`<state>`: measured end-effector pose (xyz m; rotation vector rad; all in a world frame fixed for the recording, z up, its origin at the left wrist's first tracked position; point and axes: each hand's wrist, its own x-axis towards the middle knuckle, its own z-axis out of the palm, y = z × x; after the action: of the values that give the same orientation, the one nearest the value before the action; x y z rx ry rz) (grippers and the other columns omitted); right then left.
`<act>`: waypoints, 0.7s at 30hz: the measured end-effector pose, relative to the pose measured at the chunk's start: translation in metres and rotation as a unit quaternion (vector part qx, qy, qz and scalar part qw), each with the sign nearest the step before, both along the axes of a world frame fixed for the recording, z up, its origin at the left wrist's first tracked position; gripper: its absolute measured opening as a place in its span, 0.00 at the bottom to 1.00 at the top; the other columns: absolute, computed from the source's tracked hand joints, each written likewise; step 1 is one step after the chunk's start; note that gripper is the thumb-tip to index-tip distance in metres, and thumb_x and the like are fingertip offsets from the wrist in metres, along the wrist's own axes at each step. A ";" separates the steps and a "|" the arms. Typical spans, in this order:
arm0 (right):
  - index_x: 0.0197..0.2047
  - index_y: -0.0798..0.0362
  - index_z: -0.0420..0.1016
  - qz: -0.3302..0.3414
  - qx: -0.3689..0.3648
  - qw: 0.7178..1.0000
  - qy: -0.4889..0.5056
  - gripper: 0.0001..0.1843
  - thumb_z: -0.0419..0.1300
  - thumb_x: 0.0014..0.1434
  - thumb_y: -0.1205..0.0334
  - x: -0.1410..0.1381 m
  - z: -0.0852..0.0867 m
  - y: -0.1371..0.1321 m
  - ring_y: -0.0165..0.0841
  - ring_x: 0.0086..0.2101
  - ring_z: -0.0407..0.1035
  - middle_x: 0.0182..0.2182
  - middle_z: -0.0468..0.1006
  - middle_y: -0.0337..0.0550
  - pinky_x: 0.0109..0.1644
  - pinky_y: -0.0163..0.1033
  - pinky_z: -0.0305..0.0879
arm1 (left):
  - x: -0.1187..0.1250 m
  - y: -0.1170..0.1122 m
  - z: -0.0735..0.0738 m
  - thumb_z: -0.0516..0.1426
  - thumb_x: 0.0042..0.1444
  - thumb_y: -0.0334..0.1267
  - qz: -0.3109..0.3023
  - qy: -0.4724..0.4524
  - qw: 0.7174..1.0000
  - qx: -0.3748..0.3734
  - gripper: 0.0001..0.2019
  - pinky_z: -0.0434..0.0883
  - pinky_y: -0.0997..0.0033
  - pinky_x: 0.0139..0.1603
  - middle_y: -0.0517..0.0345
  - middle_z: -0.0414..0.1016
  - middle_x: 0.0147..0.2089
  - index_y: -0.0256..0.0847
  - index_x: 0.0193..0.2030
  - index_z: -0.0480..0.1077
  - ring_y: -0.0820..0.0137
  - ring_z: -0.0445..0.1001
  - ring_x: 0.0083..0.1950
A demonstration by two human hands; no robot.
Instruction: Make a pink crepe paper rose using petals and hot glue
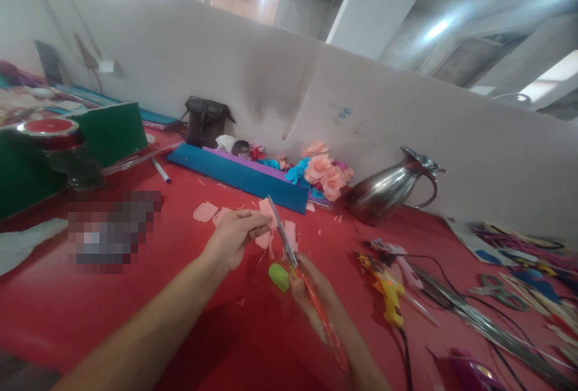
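Pink paper piece (266,206) is up front, at the left hand's fingertips and right beside the scissor blades, above the desk (235,319). Left hand (237,237): thumb and fingers pinched together on the lower part of the piece, back of the hand up, other fingers curled in. Right hand (311,294): closed around the red-handled scissors (316,305), lower and to the right of the left hand, blades pointing up and away, tips level with the top of the piece. Blades look close together; can't tell whether they're biting into the paper or just overlapping it in view. Hands are near each other, not touching. More pink cut pieces (205,211) lie flat past the left hand, others just behind the blades, thin trimmings scattered around. Lime-green object (279,277) sits between the hands, just left of the right one; can't make out what it is. Blue strip (239,179) runs across the desk beyond the paper, peach paper flowers (321,168) at its right end. Metal pitcher (382,189) leans by the wall, farther right. Yellow glue gun (392,300) lies right of the right hand, well apart from it, cord running toward the near edge.
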<state>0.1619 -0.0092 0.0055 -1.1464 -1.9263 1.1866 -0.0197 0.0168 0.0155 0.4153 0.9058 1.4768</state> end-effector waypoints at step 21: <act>0.39 0.55 0.70 -0.044 -0.006 0.998 -0.036 0.31 0.49 0.54 0.33 -0.003 0.007 -0.005 0.26 0.18 0.48 0.18 0.55 0.33 0.21 0.33 0.45 | -0.007 0.001 0.000 0.66 0.38 0.32 -0.018 0.021 1.000 0.005 0.06 0.70 0.79 0.32 0.56 0.73 0.25 0.32 0.22 0.74 0.75 0.73 0.30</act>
<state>0.1591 -0.0143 0.0120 -1.2825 -1.9031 1.1260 -0.0263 0.0181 0.0150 0.4686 0.9192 1.4452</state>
